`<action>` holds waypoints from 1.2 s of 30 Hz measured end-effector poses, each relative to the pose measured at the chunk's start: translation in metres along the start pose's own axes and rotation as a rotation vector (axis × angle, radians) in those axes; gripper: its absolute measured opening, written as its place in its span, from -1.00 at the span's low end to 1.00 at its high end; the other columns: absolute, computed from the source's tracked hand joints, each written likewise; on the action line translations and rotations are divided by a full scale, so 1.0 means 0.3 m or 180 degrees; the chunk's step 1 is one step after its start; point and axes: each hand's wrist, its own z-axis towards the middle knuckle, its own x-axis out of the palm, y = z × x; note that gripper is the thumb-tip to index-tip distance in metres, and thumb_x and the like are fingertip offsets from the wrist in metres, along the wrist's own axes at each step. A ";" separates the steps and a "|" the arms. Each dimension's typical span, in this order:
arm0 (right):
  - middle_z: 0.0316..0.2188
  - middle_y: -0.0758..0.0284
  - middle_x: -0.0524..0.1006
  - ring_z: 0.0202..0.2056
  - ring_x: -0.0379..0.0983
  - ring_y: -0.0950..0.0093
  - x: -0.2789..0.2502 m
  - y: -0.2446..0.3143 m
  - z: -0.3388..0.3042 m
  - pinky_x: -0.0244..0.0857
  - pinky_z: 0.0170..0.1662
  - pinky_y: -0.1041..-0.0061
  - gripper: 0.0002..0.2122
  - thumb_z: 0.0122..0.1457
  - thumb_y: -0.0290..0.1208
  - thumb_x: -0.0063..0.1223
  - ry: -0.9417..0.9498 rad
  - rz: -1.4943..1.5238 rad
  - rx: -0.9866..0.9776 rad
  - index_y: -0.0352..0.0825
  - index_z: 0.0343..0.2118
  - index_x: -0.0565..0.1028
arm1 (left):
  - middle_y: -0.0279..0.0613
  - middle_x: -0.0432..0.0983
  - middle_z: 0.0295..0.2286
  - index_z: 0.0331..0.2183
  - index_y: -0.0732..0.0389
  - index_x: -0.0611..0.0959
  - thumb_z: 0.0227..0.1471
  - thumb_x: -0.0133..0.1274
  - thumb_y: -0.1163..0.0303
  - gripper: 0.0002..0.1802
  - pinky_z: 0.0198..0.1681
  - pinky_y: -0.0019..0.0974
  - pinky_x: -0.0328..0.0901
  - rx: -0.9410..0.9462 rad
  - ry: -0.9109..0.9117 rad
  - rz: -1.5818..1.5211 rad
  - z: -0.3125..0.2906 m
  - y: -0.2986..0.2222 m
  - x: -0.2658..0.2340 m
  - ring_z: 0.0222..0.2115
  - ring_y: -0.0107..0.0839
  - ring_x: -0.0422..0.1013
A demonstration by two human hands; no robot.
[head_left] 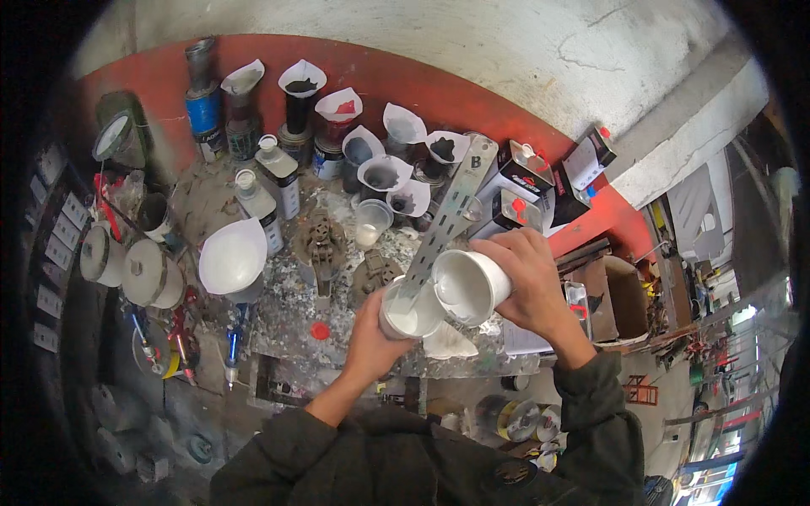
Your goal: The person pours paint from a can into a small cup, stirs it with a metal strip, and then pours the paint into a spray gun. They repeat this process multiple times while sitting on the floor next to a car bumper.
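The person's bare left hand (375,341) was curled around the side of a round white cup (390,305) with white paint in it, fingers only as far apart as the cup was wide. The bare right hand (527,274) was bent around another round white cup (462,268), smeared with white inside. That one was tipped, its mouth turned toward the left cup. The rims were very close; I could not tell if they touched. A long flat grey metal strip with slots (443,223) stood slanting in the left cup. It had one dark printed mark near its top.

Behind the hands were square metal tins with dark printed labels and red caps (523,173). Farther left, white bottles with dark labels (278,169) and a blue round can with pale letters (202,114) had printing too. At the far left, small white cards (63,232) had writing too tiny to read.

Both cups were over the front part of the paint-spotted table (283,333), near its edge. A flat red round cap (319,330) lay left of the left hand, with some room between them. A blue and silver spray gun (234,346) was by the front edge. A low red wall band (422,76) bordered the back.
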 end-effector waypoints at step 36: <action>-0.15 0.34 0.52 -0.10 0.42 0.23 -0.048 0.032 0.075 0.26 0.04 0.14 -0.29 -0.35 -0.46 0.40 -0.0113 -0.0258 -0.0171 -0.08 0.07 0.55 | -0.03 0.49 -0.02 0.13 0.18 0.45 -0.39 0.46 0.49 -0.05 0.14 -0.09 0.28 0.0231 -0.0191 -0.0231 0.018 0.007 0.005 0.05 -0.03 0.41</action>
